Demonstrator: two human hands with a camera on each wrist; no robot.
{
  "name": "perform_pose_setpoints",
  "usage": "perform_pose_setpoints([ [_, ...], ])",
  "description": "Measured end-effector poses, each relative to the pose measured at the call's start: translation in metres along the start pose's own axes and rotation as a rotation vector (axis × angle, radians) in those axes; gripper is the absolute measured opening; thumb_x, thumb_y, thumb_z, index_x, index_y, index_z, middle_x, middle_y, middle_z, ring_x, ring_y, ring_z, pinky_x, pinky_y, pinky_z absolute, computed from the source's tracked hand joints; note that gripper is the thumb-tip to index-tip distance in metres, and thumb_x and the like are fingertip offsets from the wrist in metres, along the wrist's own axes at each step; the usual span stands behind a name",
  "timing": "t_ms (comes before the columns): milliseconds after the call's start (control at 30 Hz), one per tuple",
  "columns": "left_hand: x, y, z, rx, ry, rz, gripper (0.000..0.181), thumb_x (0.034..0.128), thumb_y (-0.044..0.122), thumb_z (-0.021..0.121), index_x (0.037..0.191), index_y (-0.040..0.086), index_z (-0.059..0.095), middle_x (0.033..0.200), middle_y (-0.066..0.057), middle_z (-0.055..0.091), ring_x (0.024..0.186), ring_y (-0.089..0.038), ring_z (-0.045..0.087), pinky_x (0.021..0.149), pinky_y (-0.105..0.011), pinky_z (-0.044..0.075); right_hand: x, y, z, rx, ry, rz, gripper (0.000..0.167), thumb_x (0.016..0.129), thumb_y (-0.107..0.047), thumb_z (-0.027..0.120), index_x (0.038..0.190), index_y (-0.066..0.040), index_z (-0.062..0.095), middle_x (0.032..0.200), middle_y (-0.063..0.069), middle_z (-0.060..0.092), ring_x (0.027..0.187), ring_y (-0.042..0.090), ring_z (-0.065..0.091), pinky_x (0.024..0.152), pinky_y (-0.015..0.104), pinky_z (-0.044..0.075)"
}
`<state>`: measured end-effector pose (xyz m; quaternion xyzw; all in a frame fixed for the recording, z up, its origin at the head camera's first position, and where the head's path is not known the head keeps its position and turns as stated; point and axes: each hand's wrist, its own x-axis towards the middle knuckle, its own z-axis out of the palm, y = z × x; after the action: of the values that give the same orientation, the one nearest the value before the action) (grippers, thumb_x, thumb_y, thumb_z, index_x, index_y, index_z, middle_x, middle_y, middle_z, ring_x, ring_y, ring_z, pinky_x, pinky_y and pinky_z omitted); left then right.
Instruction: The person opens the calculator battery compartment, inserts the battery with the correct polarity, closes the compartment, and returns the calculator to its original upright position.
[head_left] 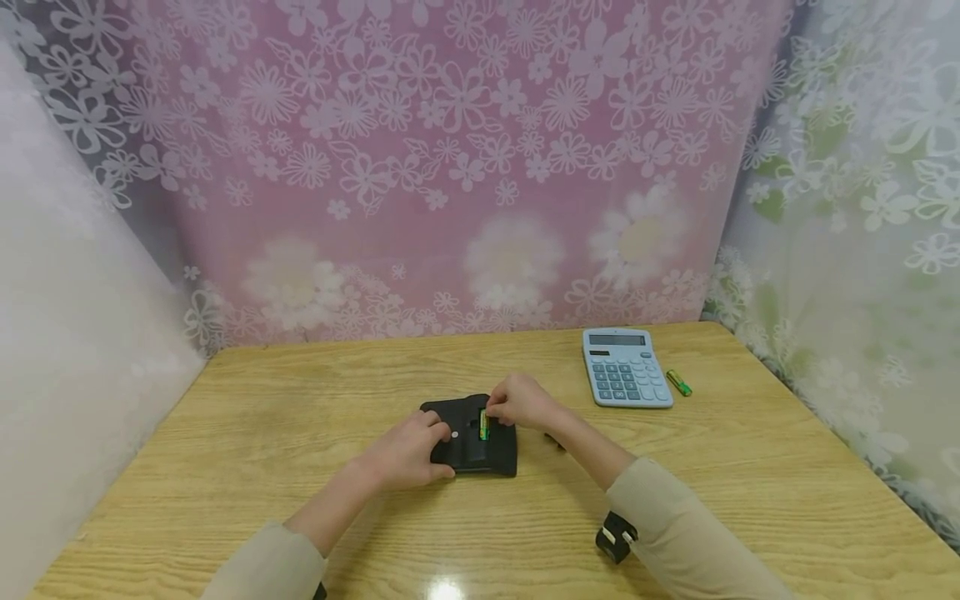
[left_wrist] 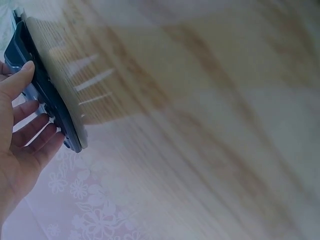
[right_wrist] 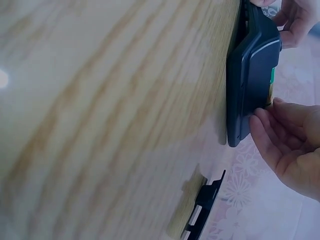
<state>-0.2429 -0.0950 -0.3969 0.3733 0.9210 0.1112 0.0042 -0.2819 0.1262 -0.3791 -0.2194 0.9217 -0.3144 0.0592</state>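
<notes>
A black device (head_left: 468, 454) lies on the table with a recess in its upper face, where a green and yellow battery (head_left: 483, 423) sits. The left hand (head_left: 405, 450) grips the device's left side, thumb at the near edge and fingers over the top; the left wrist view shows this hand (left_wrist: 22, 135) along the device (left_wrist: 50, 95). At the battery's far end are the pinched thumb and fingertips of the right hand (head_left: 522, 402). In the right wrist view, the right hand (right_wrist: 295, 145) touches the battery's end (right_wrist: 270, 94) beside the device (right_wrist: 255, 70).
A light blue calculator (head_left: 626, 371) lies at the back right, a second green battery (head_left: 678, 382) to its right. A small black cover (right_wrist: 205, 207) lies on the table right of the device. A black strapped item (head_left: 617, 536) is at the right sleeve.
</notes>
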Motion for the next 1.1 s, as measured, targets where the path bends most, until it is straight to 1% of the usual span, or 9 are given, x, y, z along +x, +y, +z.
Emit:
perform_pose_setpoints([
  [167,0.000,0.000,0.000,-0.007,0.010,-0.006,0.039,0.0796,0.037,0.073,0.105,0.009,0.062,0.101,-0.001,0.054,0.092,-0.017,0.051,0.078,-0.031,0.046,0.000,-0.001,0.002,-0.027,0.015,-0.005,0.011,0.087,-0.005,0.064,0.083,-0.001,0.073,0.068,0.002,0.065,0.056,0.009,0.057,0.054,0.022,0.048],
  [267,0.000,-0.001,0.001,-0.011,0.013,-0.008,0.039,0.0794,0.037,0.073,0.104,0.009,0.062,0.101,-0.001,0.054,0.093,-0.017,0.051,0.079,-0.031,0.046,0.001,-0.002,0.003,-0.078,0.023,-0.021,0.011,0.086,-0.006,0.064,0.080,-0.002,0.073,0.064,0.002,0.064,0.054,0.007,0.055,0.053,0.021,0.047],
  [400,0.000,-0.002,0.004,-0.009,0.018,-0.005,0.040,0.0792,0.038,0.073,0.104,0.009,0.062,0.101,-0.001,0.054,0.093,-0.017,0.051,0.080,-0.032,0.046,0.000,-0.005,0.005,-0.176,0.030,-0.066,0.011,0.085,-0.006,0.066,0.078,-0.003,0.073,0.064,0.001,0.064,0.053,0.007,0.054,0.052,0.021,0.044],
  [533,0.000,-0.002,0.004,-0.004,0.031,0.005,0.039,0.0786,0.036,0.074,0.103,0.008,0.063,0.100,-0.002,0.054,0.091,-0.017,0.051,0.079,-0.032,0.046,-0.002,-0.009,0.005,-0.280,0.040,-0.120,0.010,0.085,-0.006,0.066,0.078,-0.003,0.074,0.070,0.003,0.067,0.058,0.010,0.057,0.056,0.024,0.046],
  [600,0.000,-0.002,0.004,-0.002,0.038,0.009,0.039,0.0783,0.035,0.074,0.103,0.007,0.063,0.100,-0.002,0.054,0.091,-0.018,0.051,0.079,-0.032,0.046,-0.003,-0.011,0.005,-0.312,0.050,-0.140,0.011,0.085,-0.005,0.066,0.078,-0.004,0.074,0.073,0.004,0.068,0.060,0.012,0.059,0.058,0.025,0.048],
  [667,0.000,-0.002,0.004,0.000,0.039,0.010,0.038,0.0782,0.035,0.074,0.102,0.007,0.062,0.099,-0.002,0.054,0.090,-0.018,0.051,0.078,-0.032,0.046,-0.004,-0.011,0.006,-0.317,0.057,-0.142,0.011,0.085,-0.005,0.066,0.078,-0.004,0.074,0.073,0.005,0.068,0.061,0.013,0.059,0.059,0.026,0.048],
  [900,-0.001,-0.001,0.004,-0.005,0.039,0.001,0.038,0.0782,0.035,0.074,0.101,0.008,0.062,0.098,-0.002,0.053,0.089,-0.017,0.050,0.077,-0.031,0.046,-0.001,-0.011,0.009,-0.302,0.086,-0.099,0.011,0.083,-0.006,0.068,0.074,-0.004,0.074,0.070,0.003,0.067,0.058,0.012,0.058,0.057,0.026,0.048],
  [1100,0.000,-0.002,0.005,-0.002,0.032,-0.005,0.038,0.0784,0.035,0.074,0.101,0.008,0.062,0.099,-0.002,0.053,0.090,-0.017,0.050,0.078,-0.031,0.046,-0.001,-0.013,0.008,-0.316,0.081,-0.112,0.016,0.083,-0.006,0.068,0.068,-0.006,0.073,0.064,0.001,0.065,0.051,0.009,0.052,0.057,0.027,0.047],
])
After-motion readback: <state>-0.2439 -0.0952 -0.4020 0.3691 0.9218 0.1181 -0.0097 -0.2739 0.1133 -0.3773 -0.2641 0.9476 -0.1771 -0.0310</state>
